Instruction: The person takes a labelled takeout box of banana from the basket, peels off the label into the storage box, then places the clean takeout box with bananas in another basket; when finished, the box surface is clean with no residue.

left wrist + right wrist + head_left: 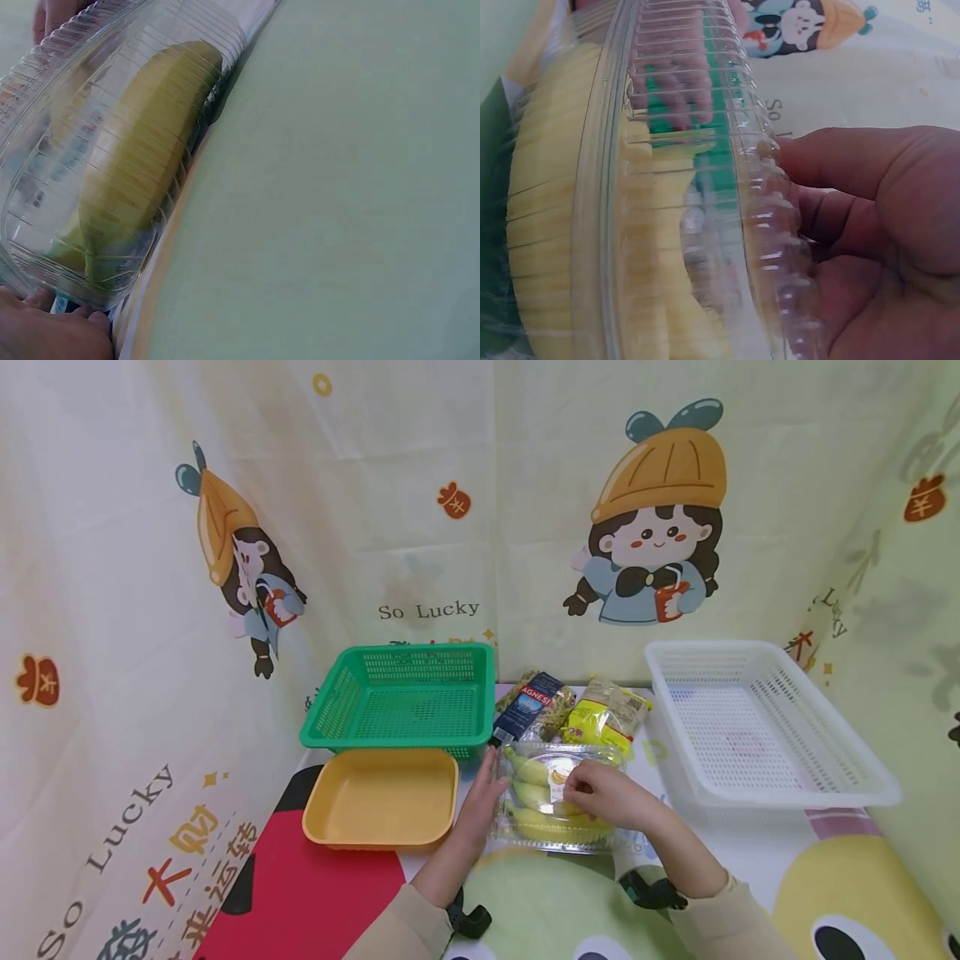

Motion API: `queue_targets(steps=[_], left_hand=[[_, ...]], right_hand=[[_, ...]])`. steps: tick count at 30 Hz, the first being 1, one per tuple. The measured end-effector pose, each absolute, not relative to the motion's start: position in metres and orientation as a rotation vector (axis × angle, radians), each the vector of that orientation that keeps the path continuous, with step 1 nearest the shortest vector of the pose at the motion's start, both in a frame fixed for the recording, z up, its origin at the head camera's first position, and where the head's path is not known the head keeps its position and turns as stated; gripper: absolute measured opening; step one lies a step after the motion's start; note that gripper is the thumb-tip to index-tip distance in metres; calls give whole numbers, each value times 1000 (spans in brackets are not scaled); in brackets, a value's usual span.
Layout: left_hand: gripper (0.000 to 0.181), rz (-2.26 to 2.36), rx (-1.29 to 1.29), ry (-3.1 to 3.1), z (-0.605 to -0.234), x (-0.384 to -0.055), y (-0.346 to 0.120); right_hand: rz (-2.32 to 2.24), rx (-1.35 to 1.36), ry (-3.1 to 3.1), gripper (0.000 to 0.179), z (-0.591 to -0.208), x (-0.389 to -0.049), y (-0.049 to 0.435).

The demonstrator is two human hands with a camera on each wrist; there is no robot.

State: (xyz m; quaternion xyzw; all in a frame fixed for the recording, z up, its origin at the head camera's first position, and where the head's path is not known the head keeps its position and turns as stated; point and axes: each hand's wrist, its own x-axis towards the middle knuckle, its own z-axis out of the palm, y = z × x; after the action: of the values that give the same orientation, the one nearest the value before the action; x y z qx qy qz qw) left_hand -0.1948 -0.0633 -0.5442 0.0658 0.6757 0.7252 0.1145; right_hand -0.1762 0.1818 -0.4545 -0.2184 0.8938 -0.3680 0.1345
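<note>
A clear plastic clamshell box point(558, 839) of bananas point(536, 797) stands in the middle, with a small white label point(557, 785) on its lid. Against the box's left end rests my left hand point(480, 800), its fingers fairly straight; in the left wrist view its fingertips point(81, 311) are right at the ridged lower edge. From the right, my right hand point(609, 793) reaches over the lid beside the label with curled fingers. In the right wrist view its thumb point(810, 159) touches the ridged lid; I cannot tell whether it pinches anything.
Left of the box are a yellow tray point(380, 839) and, behind it, a green basket point(405, 745). Behind the box lie a dark AGNESI pasta bag point(528, 703) and a yellow-and-clear food bag point(603, 718). A white basket point(787, 793) stands at right, and printed cloth point(525, 543) hangs behind.
</note>
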Motion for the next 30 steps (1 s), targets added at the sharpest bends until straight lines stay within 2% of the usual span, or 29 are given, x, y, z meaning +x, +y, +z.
queue_targets(steps=[10,22,30], left_hand=[[66,2109,158,1992,-546,-197,-64],[66,2112,151,1998,-547,-196,-63],[64,2113,157,1998,-547,-197,-63]], right_hand=[[-1246,-479,2491,15,-453,-176,185],[-1346,-259,2286,29,-448,-183,189],[-1466,-249,2178,36,-441,-186,191]])
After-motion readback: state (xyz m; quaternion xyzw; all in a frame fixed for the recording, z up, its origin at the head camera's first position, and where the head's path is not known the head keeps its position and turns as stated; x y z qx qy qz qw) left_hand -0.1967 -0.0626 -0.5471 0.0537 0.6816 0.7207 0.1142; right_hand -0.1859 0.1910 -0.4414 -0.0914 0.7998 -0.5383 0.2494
